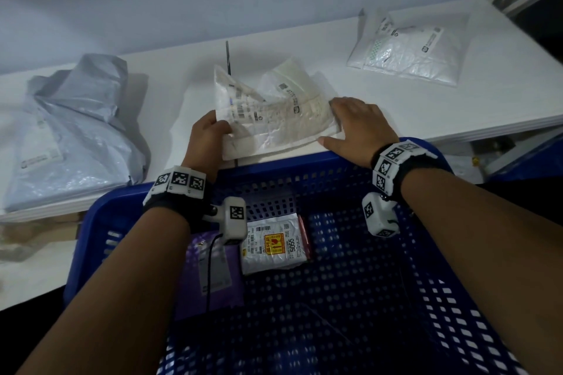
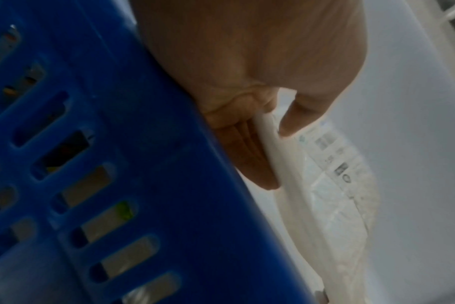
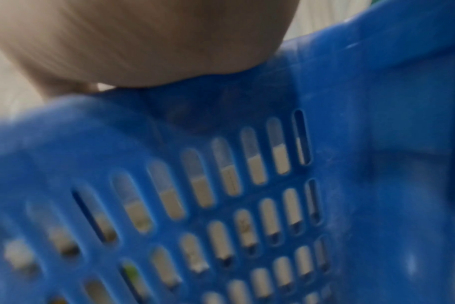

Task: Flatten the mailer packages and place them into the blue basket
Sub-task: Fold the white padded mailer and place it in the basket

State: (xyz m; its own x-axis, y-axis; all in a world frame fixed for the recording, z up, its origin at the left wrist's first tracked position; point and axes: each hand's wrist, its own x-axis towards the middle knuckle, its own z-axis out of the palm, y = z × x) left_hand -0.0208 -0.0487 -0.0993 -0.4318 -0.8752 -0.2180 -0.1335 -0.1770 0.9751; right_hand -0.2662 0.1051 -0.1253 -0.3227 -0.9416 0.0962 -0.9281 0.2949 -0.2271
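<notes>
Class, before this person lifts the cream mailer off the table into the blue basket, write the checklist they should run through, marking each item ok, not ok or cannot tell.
1. Left hand grips the cream mailer: ok, thumb on top at its left edge.
2. Right hand grips it: not ok, it lies flat on the right end.
3. Mailer flattened: not ok, its far edge still curls up.
4. Blue basket within reach: ok, directly below the table edge.
5. Room in the basket: ok, only a purple mailer and a white labelled mailer inside.
6. Mailer empty: cannot tell.
</notes>
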